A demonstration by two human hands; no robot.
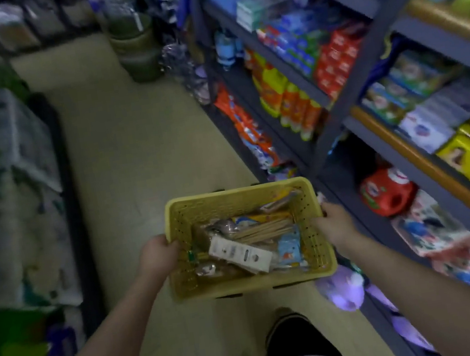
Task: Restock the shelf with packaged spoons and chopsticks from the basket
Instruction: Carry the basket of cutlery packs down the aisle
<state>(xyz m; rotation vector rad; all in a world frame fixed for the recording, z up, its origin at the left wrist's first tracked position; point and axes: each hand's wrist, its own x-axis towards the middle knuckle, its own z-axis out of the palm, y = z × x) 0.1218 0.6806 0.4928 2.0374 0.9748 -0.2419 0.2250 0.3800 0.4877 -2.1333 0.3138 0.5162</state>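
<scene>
Both hands are busy, left hand and right hand curled round the yellow basket sides, chopstick pack lying crosswise between them, shelf off right, so right's nearer.

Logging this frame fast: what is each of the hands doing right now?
Left hand: grips the left rim of the yellow perforated plastic basket.
Right hand: grips the basket's right rim.

Pale floor (narrow aisle) between stocked dark racks.
</scene>
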